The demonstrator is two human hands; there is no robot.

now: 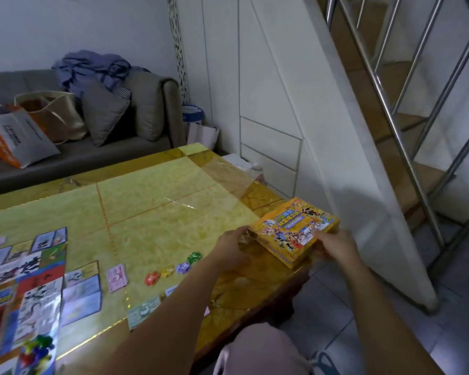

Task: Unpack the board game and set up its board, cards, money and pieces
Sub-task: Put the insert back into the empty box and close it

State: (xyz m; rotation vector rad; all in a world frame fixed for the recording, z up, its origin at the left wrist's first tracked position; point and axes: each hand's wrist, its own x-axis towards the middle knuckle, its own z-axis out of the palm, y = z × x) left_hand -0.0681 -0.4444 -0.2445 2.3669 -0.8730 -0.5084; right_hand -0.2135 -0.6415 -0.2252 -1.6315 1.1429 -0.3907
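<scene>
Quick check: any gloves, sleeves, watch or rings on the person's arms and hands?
No gloves: the left hand and right hand are bare, and both forearms show no sleeve, watch or bracelet up to the frame edge. Rings: too blurred to tell.

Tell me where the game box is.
Head view, right of centre: the yellow game box sits at the table right edge, held by the left hand and right hand.

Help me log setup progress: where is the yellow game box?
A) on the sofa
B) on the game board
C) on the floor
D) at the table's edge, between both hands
D: the left hand and right hand grip the yellow game box at the table edge.
</scene>
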